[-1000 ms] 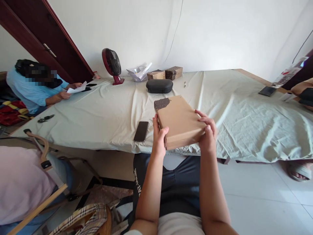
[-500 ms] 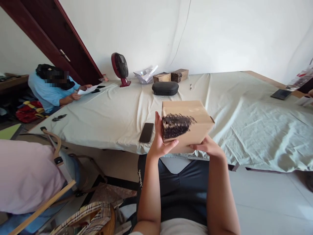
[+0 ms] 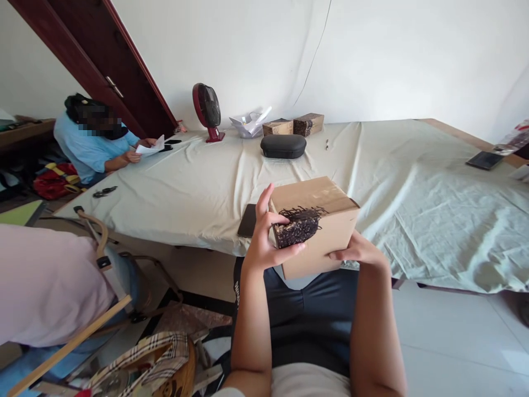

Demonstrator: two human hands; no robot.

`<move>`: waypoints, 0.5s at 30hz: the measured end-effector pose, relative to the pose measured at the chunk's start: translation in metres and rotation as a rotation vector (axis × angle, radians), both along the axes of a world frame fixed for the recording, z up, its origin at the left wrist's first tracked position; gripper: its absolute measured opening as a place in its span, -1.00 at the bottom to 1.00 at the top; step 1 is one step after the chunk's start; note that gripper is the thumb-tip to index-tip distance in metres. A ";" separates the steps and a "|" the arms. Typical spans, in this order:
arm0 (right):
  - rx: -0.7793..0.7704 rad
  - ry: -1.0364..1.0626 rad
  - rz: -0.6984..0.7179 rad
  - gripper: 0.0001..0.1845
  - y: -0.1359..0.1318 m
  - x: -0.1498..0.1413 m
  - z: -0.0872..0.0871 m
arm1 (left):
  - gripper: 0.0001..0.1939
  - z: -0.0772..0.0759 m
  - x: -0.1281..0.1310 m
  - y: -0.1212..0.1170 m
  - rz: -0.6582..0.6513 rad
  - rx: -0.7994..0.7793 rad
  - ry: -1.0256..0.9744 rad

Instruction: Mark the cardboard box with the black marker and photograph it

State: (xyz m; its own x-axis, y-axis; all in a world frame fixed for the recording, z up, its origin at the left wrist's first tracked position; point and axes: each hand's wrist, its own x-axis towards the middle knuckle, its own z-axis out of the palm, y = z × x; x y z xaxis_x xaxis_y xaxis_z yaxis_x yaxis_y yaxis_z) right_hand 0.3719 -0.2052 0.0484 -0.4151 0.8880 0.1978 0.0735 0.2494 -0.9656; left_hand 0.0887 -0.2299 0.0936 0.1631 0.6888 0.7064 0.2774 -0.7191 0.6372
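Note:
A brown cardboard box [image 3: 318, 240] with a patch of black scribble on one corner is held up over the table's front edge, above my lap. My left hand [image 3: 266, 237] grips its left side, the thumb on the near face and one finger bent over the scribbled part. Around the lower right side, my right hand [image 3: 359, 251] is closed, its thumb on the near face and its other fingers largely hidden behind the box. Just left of the box lies a dark phone [image 3: 247, 221], partly covered by my left hand.
On the cloth-covered table [image 3: 198, 193] stand a red fan [image 3: 208, 110], a clear container of papers [image 3: 249, 125], two smaller boxes [image 3: 309, 124] and a black case [image 3: 283, 146]. A person in blue [image 3: 82, 138] sits at the left holding paper. Another person's pink top [image 3: 49, 281] is nearer.
The box has tipped so that more of its near face shows, and it sits slightly lower. A finger of my left hand has bent onto the scribbled corner. The view has shifted slightly.

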 end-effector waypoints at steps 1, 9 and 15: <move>-0.010 0.016 0.004 -0.08 0.000 -0.001 0.000 | -0.51 0.000 0.000 0.000 -0.004 -0.010 -0.019; -0.190 0.166 -0.066 0.04 0.000 -0.003 -0.013 | -0.57 -0.004 0.006 0.003 0.017 -0.110 -0.161; -0.214 0.293 -0.170 -0.08 0.011 -0.028 -0.027 | 0.02 -0.019 0.014 0.019 -0.007 -0.325 -0.299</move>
